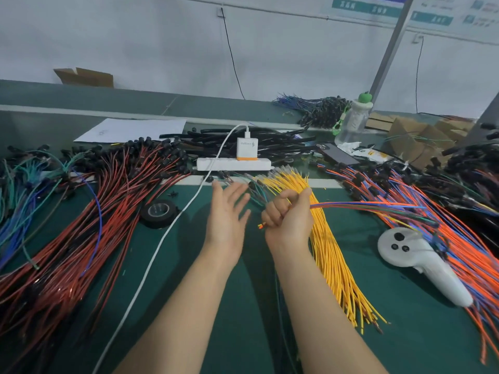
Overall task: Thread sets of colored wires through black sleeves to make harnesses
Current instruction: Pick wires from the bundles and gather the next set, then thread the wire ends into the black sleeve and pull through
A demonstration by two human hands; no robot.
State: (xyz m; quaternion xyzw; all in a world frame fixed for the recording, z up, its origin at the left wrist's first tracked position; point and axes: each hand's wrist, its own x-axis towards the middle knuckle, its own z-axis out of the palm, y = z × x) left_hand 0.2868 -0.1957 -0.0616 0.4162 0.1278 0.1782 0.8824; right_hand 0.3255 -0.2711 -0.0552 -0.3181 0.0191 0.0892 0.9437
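Note:
My right hand [290, 214] grips a thin set of colored wires [359, 204] in its fist; orange, blue, green and yellow strands run off to the right, and short ends poke out at the left of the fist. My left hand [228, 211] hovers beside it with fingers spread, holding nothing. A fan of loose yellow wires [334, 255] lies under and behind my right hand. Black sleeves [272, 143] are heaped at the back of the green table [229, 306].
Red and black harnesses [89, 220] cover the left. Orange and blue wires [442, 225] cover the right, beside a white controller [415, 257]. A tape roll [159, 211], a white cable [162, 238], a power strip [233, 163], a phone [339, 153] and a bottle [353, 121] lie around.

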